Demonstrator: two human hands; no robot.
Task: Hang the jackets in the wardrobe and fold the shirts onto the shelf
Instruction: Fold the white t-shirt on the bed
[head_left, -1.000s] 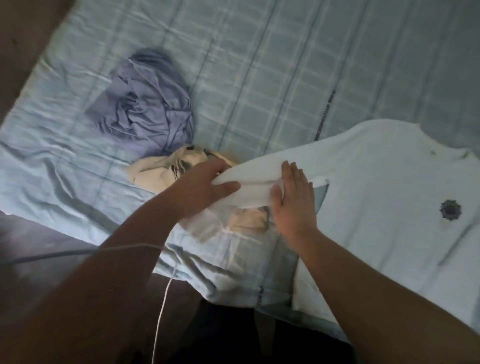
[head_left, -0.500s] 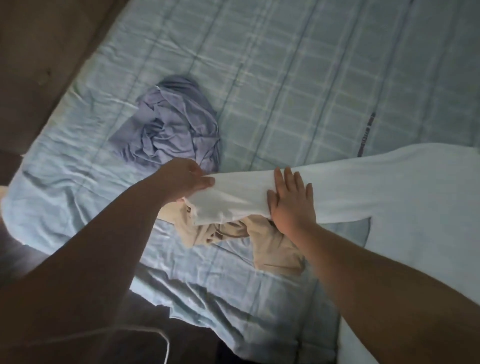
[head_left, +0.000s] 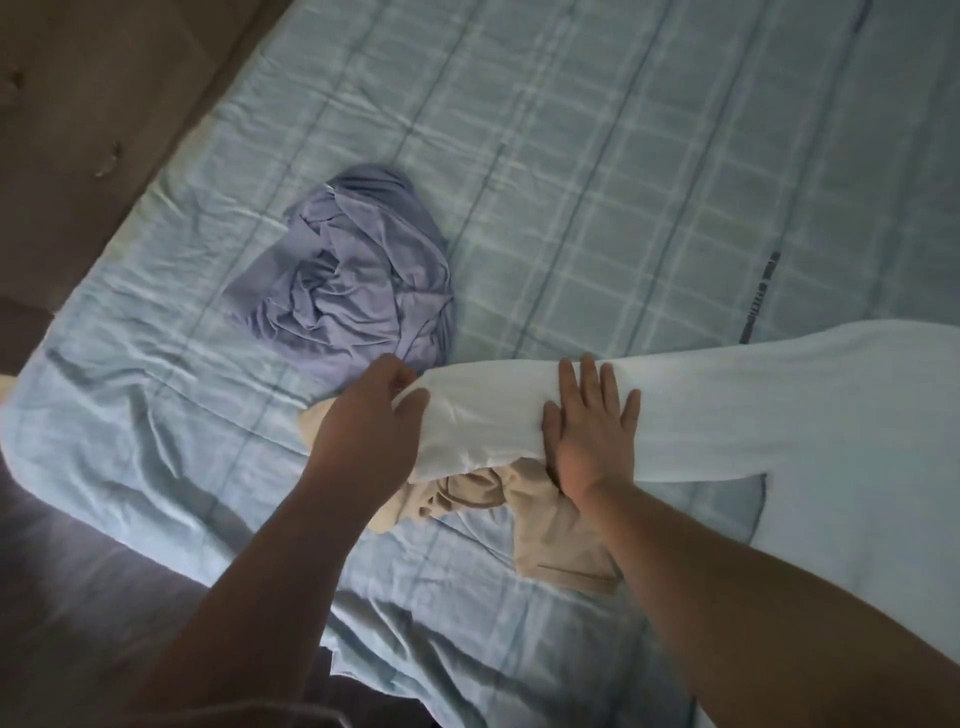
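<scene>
Left hand (head_left: 366, 421) pinches cuff of white shirt (head_left: 753, 410), centre frame, head view; right hand (head_left: 592, 436) pressed flat on its sleeve, fingers straight. Sleeve lies across beige garment (head_left: 556, 530), lower centre. Risk: lumpy cloth beneath could wrinkle the fold or drag along.

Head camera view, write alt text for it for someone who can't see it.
The left hand grips the end of a white shirt sleeve while the right hand presses flat on it. A crumpled beige garment lies under the sleeve, a crumpled lavender garment beyond it, all on a light blue plaid sheet.
</scene>
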